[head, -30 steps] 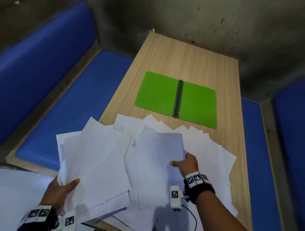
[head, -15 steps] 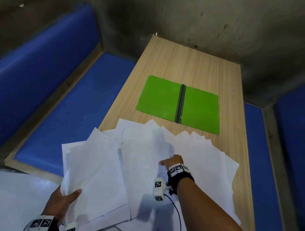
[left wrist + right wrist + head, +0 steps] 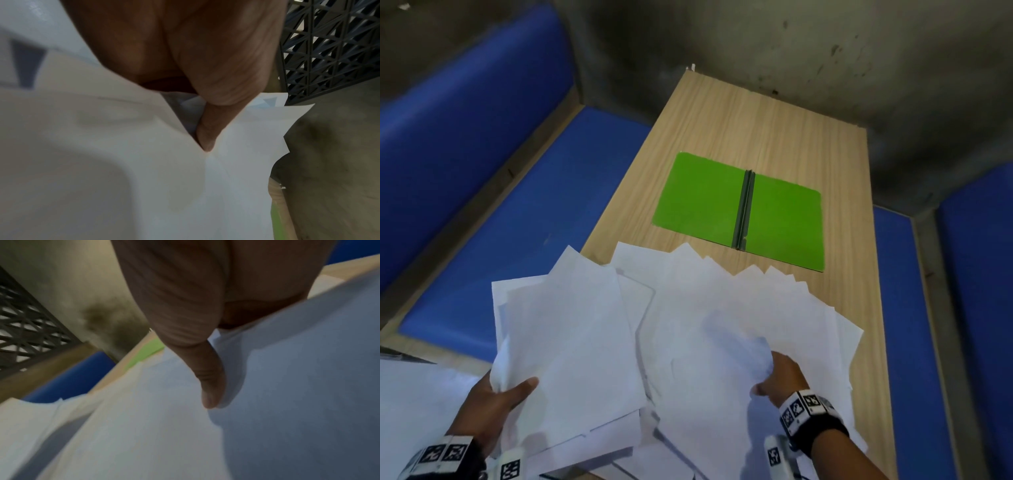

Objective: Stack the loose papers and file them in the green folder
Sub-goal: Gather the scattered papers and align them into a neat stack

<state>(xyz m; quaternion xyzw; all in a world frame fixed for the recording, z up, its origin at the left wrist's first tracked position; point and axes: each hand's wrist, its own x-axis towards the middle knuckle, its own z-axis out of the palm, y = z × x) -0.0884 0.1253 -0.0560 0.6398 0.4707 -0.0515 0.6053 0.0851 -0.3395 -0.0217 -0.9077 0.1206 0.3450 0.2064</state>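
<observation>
From the head view, we see a wooden table (image 3: 774, 137) with the green folder (image 3: 739, 209) lying open and flat on its far half, a dark spine down its middle. The loose papers (image 3: 722, 308) fan across the near half, their far corners just short of the folder. Our left hand (image 3: 496, 404) grips a bundle of sheets (image 3: 571, 342) lifted at the table's left edge, thumb on top and fingers beneath. Our right hand (image 3: 780, 377) pinches a crumpled sheet (image 3: 736, 346) on the pile's right side, fingers curled into the paper. Blue benches (image 3: 517, 212) flank the table, and a stained wall (image 3: 791, 44) stands behind.

From the left wrist, the left hand (image 3: 195, 56) shows its thumb (image 3: 207, 129) pressed down into white sheets (image 3: 123, 162), which fold around it. A sliver of the folder (image 3: 277, 224) shows at the lower right, and a dark lattice (image 3: 329, 45) hangs above.

From the right wrist, the picture is blurred; the right hand (image 3: 205, 296) lays its thumb (image 3: 209, 382) on a bluish sheet (image 3: 287, 386) that bulges beside it. A strip of the folder (image 3: 144, 353) peeks past the papers (image 3: 102, 434).
</observation>
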